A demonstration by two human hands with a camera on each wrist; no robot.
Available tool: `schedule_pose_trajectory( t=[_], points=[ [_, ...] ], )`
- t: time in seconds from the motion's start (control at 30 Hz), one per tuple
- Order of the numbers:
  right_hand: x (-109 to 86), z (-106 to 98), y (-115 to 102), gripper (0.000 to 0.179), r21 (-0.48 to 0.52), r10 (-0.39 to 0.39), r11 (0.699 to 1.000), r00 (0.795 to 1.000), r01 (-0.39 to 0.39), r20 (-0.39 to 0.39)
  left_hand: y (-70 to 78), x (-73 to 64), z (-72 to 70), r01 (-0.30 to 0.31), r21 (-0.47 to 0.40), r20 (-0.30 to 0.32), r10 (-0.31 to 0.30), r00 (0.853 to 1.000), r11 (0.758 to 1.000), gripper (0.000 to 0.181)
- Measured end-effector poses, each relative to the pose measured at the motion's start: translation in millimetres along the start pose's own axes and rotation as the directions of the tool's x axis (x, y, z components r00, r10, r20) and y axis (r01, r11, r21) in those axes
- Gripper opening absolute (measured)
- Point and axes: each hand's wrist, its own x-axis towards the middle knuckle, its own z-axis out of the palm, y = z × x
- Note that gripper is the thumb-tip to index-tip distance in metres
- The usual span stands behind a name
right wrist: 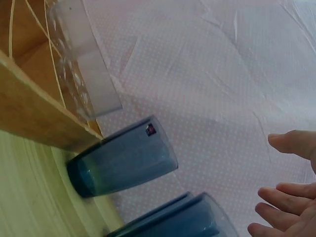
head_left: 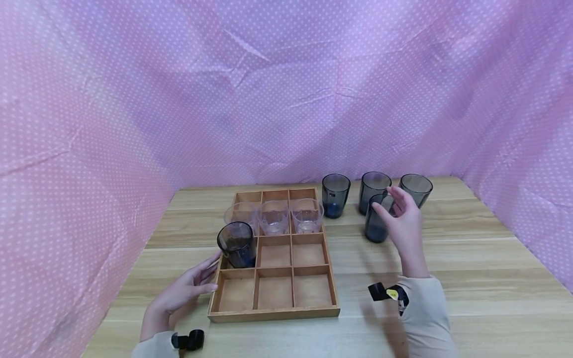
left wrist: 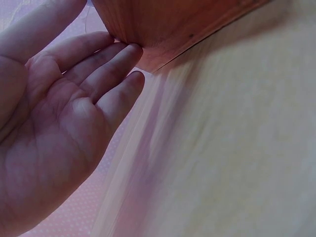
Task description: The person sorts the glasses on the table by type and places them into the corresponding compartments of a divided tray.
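My left hand (head_left: 185, 288) rests at the left side of a wooden compartment box (head_left: 274, 313). In the left wrist view its extended fingertips (left wrist: 133, 52) meet the box's wall. My right hand (head_left: 405, 228) is spread over a grey-blue tinted glass (head_left: 377, 229) standing on the table, thumb and fingers apart near its rim. From the right wrist, the hand (right wrist: 289, 202) shows nothing between thumb and fingers. Another tinted glass (head_left: 238, 248) sits in the box's left column, slightly tilted. Behind it, three clear cups (head_left: 274, 219) line one row of compartments.
More tinted glasses stand upright at the back right: one beside the box (head_left: 335, 196), one behind my right hand (head_left: 373, 184), one farther right (head_left: 417, 186). A wood-grain table (head_left: 483, 278) lies beneath. Pink dotted cloth (head_left: 286, 99) hangs behind and at both sides.
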Motion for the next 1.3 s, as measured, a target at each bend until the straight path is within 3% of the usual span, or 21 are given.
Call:
schedule_pose_trajectory(
  t=[0.2,0.4,0.6,0.97,1.3],
  points=[
    [5.6,-3,12,0.07,0.028,0.013,1.0,0.998,-0.011,-0.067,-1.5,0.1,-1.1,0.002,0.008,0.002,-0.002,1.0,1.0,0.081],
    [9.2,-5,21,0.074,0.0,0.038,0.999,0.996,-0.039,-0.078,-0.8,-0.7,-0.9,-0.003,-0.002,0.003,0.003,1.0,1.0,0.082],
    [12.0,-6,28,0.085,-0.09,0.104,0.99,0.995,-0.104,-0.006,-0.9,-0.7,-0.9,0.001,-0.007,0.001,-0.001,1.0,1.0,0.081],
    [15.5,-9,40,0.092,-0.237,0.135,0.964,0.99,-0.121,0.04,1.1,-0.1,-0.8,-0.001,-0.003,-0.007,0.001,1.0,1.0,0.082],
    [16.8,-11,48,0.089,-0.191,0.202,0.964,0.977,-0.187,0.062,-0.5,0.4,-1.4,-0.007,-0.022,0.013,0.008,1.0,1.0,0.081]
  ],
)
